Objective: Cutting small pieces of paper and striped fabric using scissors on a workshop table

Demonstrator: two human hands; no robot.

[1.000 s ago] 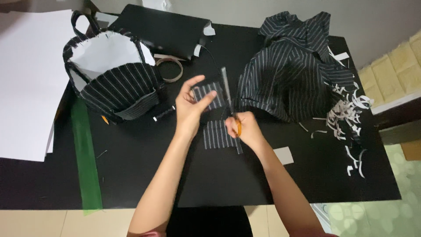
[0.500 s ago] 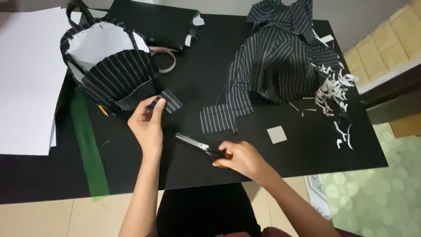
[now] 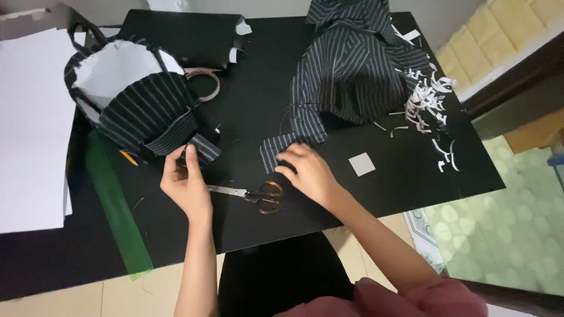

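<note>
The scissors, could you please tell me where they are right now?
In the head view, the scissors lie flat on the black table, between the left hand and right hand.

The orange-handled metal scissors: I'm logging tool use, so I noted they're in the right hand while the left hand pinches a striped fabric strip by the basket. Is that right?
Not quite. In the head view the orange-handled metal scissors lie on the black table, between the hands. The right hand rests on a striped fabric piece; the left hand does pinch the striped fabric strip.
</note>
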